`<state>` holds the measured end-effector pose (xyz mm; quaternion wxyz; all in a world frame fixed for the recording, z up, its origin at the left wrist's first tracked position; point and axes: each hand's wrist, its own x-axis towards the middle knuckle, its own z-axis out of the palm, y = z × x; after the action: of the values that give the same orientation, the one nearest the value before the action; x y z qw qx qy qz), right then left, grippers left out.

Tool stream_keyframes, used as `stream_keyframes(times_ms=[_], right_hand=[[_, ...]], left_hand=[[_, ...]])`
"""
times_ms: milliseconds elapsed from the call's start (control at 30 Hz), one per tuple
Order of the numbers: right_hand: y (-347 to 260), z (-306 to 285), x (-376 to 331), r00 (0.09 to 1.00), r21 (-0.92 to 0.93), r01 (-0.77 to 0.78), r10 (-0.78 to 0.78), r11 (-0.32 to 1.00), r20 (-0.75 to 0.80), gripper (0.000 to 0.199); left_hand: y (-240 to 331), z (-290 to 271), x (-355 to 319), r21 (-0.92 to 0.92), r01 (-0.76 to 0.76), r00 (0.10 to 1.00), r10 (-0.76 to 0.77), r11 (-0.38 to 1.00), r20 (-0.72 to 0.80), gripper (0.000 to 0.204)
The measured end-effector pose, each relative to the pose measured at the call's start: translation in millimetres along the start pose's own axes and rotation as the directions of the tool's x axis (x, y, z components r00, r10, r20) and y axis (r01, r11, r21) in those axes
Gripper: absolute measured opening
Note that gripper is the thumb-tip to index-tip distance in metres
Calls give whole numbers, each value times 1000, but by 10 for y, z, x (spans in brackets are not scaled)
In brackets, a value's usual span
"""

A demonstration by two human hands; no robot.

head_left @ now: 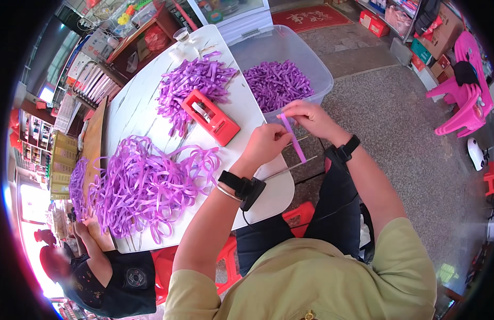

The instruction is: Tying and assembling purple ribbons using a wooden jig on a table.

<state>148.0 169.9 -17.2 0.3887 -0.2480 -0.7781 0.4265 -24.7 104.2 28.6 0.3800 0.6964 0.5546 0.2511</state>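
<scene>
My left hand and my right hand meet just past the table's right edge, both closed with fingertips pinching a purple ribbon. The ribbon runs in a narrow strip between my hands and down to thin metal rods that jut out from the table. Left of my hands a red tape dispenser lies on the white table. Beyond it is a pile of short folded purple ribbon pieces. Long loose purple ribbons lie tangled nearer me.
A clear plastic bin holding many purple ribbon pieces stands beyond my hands. Another person sits at the left beside a wooden board with more ribbons. A pink chair stands at the far right. A clear cup sits at the table's far end.
</scene>
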Motion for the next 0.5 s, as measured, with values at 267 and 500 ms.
stream_keyframes(times_ms=[267,500], right_hand=[[-142,-80,42,997,-198,72,-69,978,23,31],[-215,-91,94,987,-318,160,-158,935,32,26]], left_hand=[[41,-35,-27,10,57,997,-57,998,49,25],[25,-59,-40,49,34,996,-38,998,75,25]])
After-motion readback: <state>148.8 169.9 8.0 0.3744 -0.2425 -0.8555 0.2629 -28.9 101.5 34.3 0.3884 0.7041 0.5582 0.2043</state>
